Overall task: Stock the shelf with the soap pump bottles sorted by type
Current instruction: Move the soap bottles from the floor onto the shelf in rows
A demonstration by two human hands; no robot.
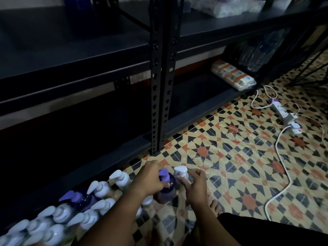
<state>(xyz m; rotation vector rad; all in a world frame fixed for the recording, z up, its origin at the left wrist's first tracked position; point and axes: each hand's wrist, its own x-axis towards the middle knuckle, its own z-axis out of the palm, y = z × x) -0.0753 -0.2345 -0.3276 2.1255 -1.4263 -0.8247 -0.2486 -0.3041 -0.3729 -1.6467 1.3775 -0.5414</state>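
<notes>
On the patterned tile floor (230, 157), in front of a dark metal shelf (88, 55), the left hand (150, 176) curls its fingers around the neck of a purple pump bottle (167, 189), with the thumb pressed at the base of the purple pump head. Just to the right, touching or nearly touching that bottle, stands a white-pump bottle (181, 172); the right hand (195, 183) grips it around the neck, index finger stretched along its side. Both bottles stand upright on the floor, near the foot of the shelf's upright post (161, 86). To the left, a row of pump bottles (71, 210) runs along the shelf's lower edge toward the bottom corner, most with white pumps and one with a purple pump among them. A bare foot (214, 206) shows beside the right wrist. Farther right, a white power strip (284, 112) lies on the tiles with white cords trailing from it. A wrapped pack (232, 75) sits on the bottom shelf board at right.
</notes>
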